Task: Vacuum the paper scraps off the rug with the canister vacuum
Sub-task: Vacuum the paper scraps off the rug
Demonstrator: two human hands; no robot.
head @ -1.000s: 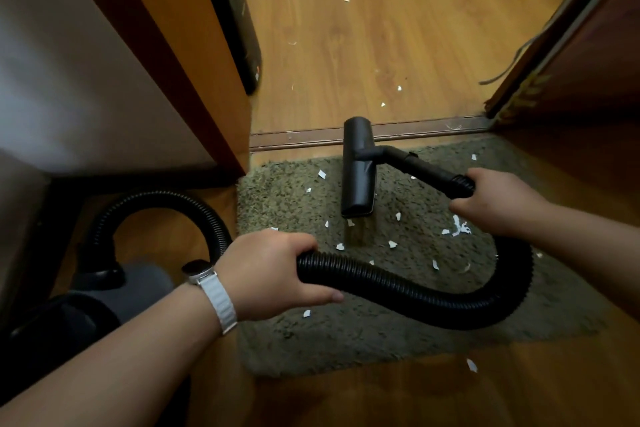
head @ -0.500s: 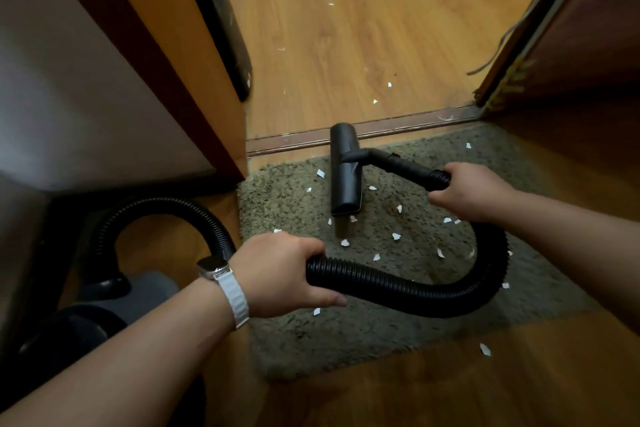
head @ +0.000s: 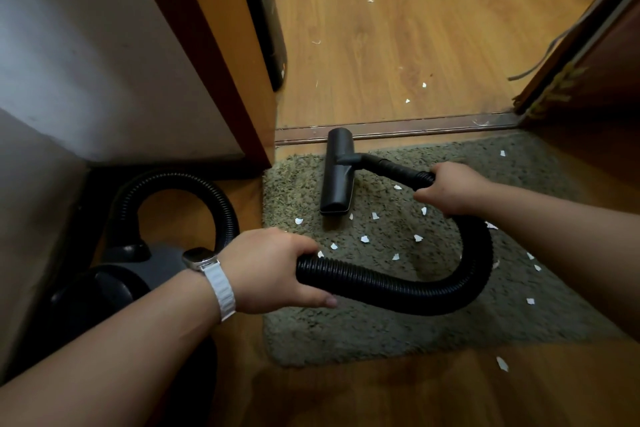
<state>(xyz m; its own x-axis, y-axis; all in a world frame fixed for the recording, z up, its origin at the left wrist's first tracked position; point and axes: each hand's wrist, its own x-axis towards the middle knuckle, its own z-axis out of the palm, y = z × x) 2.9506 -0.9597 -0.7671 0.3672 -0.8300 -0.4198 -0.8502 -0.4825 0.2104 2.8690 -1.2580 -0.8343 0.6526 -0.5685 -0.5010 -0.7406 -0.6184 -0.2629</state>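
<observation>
We see our left hand (head: 273, 270), wearing a white-strapped watch (head: 204, 262), curled around the ribbed black hose (head: 398, 291) over the rug's (head: 381, 333) near left. Our right hand (head: 450, 189) grips the hose just behind the floor nozzle (head: 337, 173), which rests on the rug's far left edge. White paper scraps (head: 364, 238) dot the rug between our hands. The canister vacuum (head: 114, 284) sits at near left.

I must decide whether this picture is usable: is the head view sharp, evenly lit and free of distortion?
Head view: mostly sharp, the paper scraps on the rug read crisply and the hose shows its ribs; wide-angle bending tilts the door frame and slightly bows the threshold strip; light is soft, with mild sheen on the wooden floor; the vacuum canister sits in deep shadow.
</observation>
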